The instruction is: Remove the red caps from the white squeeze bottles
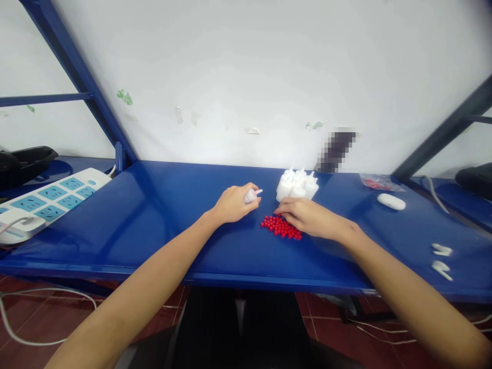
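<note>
My left hand is closed around a small white squeeze bottle, its thin nozzle pointing right and bare at the tip. Just to the right, a loose patch of small red caps lies on the blue table. My right hand reaches over the upper right edge of these caps. Its thumb and fingers are pinched together at a red cap, which the fingertips partly hide. Behind the right hand stands a tight cluster of white nozzle bottles, upright, their lower parts partly covered by the hand.
At the left lies a large power strip with a plugged-in charger. A white earbud case, two earbuds and a clear bag with red pieces are on the right. Blue frame posts rise at both sides before a white wall.
</note>
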The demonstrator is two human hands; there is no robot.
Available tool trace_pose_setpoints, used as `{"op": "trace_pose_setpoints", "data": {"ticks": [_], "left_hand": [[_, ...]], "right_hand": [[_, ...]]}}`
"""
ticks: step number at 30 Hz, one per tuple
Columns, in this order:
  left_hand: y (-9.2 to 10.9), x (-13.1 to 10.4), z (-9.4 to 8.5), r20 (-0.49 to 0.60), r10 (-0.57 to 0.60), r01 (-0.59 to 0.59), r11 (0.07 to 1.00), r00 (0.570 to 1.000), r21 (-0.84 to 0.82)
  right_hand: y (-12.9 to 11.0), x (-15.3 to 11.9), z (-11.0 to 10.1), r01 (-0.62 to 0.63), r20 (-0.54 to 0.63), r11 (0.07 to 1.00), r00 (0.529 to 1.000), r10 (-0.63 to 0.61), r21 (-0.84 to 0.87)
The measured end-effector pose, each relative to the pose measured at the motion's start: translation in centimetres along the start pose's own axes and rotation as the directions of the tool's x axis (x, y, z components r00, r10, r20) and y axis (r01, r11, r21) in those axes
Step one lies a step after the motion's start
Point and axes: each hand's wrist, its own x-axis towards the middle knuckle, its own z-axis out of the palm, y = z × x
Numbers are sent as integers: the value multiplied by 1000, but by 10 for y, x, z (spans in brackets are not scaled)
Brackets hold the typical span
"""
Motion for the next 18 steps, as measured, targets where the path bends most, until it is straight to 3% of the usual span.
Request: {"op": "trace_pose_setpoints", "data": {"ticks": [12, 18], "left_hand": [[0, -2, 0, -7, 21, -21, 1000, 1000, 2], [1, -3, 0, 37, 51, -53, 996, 998, 68]], "right_hand": [[-8, 0, -1, -17, 9, 996, 1000, 16, 92], [-7, 0, 6, 3, -30, 998, 1000, -1, 58]]}}
